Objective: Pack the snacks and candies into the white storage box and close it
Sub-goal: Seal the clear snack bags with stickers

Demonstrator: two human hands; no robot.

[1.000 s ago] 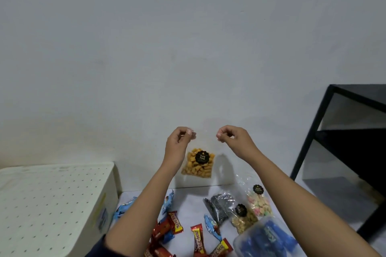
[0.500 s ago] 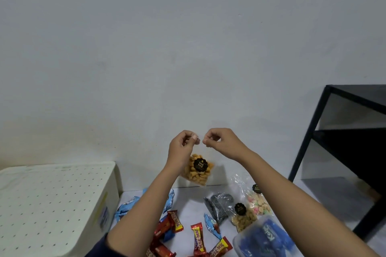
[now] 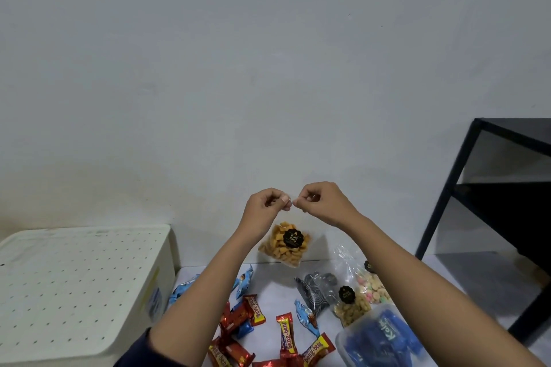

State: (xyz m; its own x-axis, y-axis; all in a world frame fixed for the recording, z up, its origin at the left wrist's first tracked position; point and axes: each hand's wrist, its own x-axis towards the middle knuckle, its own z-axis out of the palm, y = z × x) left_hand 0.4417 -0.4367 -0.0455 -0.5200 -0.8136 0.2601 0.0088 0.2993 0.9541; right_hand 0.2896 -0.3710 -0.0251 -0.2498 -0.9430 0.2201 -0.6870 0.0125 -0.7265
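A clear bag of orange snacks (image 3: 283, 244) with a black round label hangs in the air above the table. My left hand (image 3: 264, 207) and my right hand (image 3: 320, 202) pinch its top edge, fingertips almost touching. The white storage box (image 3: 80, 292) stands at the left with its dotted lid shut. On the table lie several red candy bars (image 3: 286, 334), blue wrapped candies (image 3: 243, 280), a dark striped packet (image 3: 316, 290), a bag of tan snacks (image 3: 350, 308), a bag of pastel candies (image 3: 372, 289) and a clear tub of blue packets (image 3: 378, 340).
A black metal shelf (image 3: 489, 211) stands at the right, beside the white table (image 3: 274, 286). A plain wall rises straight behind the table.
My hands have come together, from apart to nearly touching, gathering the bag's top. The orange snack bag now hangs tilted and a little lower in view.
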